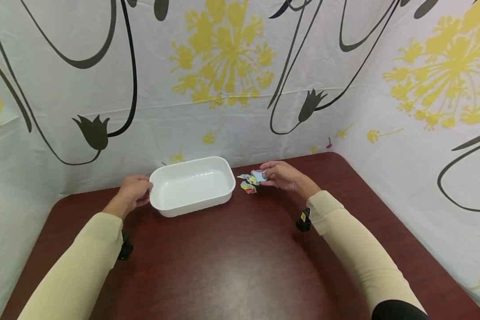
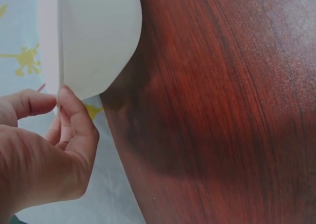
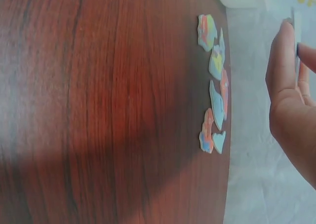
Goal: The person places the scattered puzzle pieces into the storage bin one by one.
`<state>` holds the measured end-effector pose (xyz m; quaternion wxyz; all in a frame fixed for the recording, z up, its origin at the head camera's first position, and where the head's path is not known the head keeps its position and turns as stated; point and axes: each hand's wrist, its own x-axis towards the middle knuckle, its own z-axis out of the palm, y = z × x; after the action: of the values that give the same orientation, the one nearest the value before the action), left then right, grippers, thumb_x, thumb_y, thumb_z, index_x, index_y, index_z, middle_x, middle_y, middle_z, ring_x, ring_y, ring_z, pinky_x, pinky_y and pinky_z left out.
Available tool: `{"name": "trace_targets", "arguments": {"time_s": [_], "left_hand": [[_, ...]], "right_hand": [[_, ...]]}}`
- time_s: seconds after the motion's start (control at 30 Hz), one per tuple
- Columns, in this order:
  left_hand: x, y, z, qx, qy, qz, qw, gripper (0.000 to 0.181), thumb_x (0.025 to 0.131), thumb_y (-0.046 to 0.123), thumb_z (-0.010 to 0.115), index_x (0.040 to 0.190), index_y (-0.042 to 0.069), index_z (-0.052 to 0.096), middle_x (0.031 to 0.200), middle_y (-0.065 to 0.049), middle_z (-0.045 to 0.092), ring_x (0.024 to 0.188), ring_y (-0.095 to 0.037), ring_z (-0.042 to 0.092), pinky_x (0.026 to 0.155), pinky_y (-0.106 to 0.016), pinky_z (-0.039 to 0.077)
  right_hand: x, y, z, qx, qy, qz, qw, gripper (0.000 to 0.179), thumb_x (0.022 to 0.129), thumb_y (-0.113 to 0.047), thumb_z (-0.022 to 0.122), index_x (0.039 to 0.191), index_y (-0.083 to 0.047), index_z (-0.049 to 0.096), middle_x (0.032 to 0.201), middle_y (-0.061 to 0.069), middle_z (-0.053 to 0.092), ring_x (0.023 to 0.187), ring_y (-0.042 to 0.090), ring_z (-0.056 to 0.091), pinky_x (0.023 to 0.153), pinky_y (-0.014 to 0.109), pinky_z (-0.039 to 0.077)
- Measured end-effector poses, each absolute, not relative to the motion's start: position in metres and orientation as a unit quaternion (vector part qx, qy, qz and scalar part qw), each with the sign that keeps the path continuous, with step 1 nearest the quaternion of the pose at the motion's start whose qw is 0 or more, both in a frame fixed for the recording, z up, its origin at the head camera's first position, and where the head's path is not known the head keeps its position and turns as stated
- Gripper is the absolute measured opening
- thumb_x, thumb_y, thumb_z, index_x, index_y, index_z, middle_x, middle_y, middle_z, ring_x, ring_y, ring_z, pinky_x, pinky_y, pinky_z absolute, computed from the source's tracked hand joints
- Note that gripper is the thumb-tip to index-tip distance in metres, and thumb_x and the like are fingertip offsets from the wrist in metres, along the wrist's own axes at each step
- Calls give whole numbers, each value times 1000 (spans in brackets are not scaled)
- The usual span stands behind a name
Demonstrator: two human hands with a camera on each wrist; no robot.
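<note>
- Head view: a white tray (image 1: 192, 186) — smooth plastic, rounded corners, nothing visible inside — sits near the worktop's (image 1: 240, 258) far edge. The left hand (image 1: 134, 192) grips the tray's left rim, seemingly to steady it. Just right of the tray lie small colourful pieces (image 1: 249, 182), flat and irregular; the right hand (image 1: 283, 176) pinches one light-blue piece (image 1: 259, 175) over them.
- Left wrist view: thumb and fingers (image 2: 74, 117) pinch the tray's thin rim (image 2: 49, 46); the worktop is dark red wood grain, glossy.
- Right wrist view: the pieces (image 3: 213, 85) lie in a loose row by the far edge — thin and glossy. The fingers (image 3: 281, 61) hold the blue piece (image 3: 296, 41) edge-on above them.
</note>
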<state>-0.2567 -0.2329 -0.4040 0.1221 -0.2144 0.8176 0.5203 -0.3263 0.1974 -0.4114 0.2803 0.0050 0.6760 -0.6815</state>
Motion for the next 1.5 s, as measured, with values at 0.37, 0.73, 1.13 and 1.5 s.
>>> {"name": "trace_targets", "arguments": {"time_s": [0.37,0.73,1.13,1.5], "left_hand": [[-257,-233,-404,-226,814,521,123,55,93,9,46,147,1,38,108,-14,48,79,-18,52,63,-24,52],[-257,-230,-403,-229,812,523,123,54,92,8,47,146,1,39,113,-15,47,82,-19,52,63,-23,52],[-256,-230,-401,-234,810,525,118,54,94,10,45,146,1,39,113,-14,47,84,-20,51,64,-24,52],[-255,-231,-402,-228,805,535,113,54,92,9,46,145,0,40,107,-12,47,78,-16,51,62,-23,52]], "right_hand": [[-327,185,-410,11,660,-684,309,42,92,5,44,134,9,45,136,21,45,106,24,53,102,44,45],[-333,160,-402,13,688,-657,306,8,93,-3,58,88,-7,53,82,4,62,75,20,61,102,49,44],[-340,119,-392,4,674,-665,323,38,92,4,58,129,5,51,96,10,65,78,19,69,73,29,58],[-332,74,-398,-9,647,-693,318,40,89,11,57,129,9,56,88,12,67,72,18,69,64,28,58]]}}
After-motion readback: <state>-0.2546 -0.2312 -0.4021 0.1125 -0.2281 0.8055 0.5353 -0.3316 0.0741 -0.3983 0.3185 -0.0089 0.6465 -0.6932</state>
